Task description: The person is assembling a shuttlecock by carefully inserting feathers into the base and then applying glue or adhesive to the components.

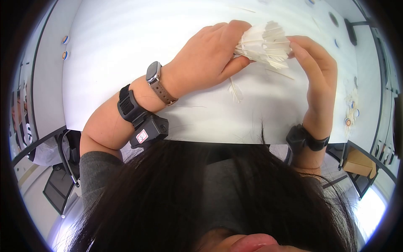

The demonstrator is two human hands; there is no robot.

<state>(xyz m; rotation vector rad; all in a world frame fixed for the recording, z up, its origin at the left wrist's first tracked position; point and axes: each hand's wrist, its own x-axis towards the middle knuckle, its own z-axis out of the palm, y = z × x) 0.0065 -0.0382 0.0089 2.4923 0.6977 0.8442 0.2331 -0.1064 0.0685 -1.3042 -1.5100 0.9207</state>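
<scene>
The white counter ran beneath both hands. The left hand held the shuttlecock, its fingers closed around the narrow end; the right hand came in from the 4 o'clock side, fingers bent at the wide rim, though whether they pinched it I cannot tell. The shuttlecock was above the counter, near 1 o'clock. Its feathers already stood together as a cone, with an uneven rim. Still separate were a heap of scraps at 4 o'clock, 1 feather at 7 o'clock from the shuttlecock, and 2 discs at 10 o'clock. The left hand hid the narrow end, whose finish was unreadable; the heap was blurred.
</scene>
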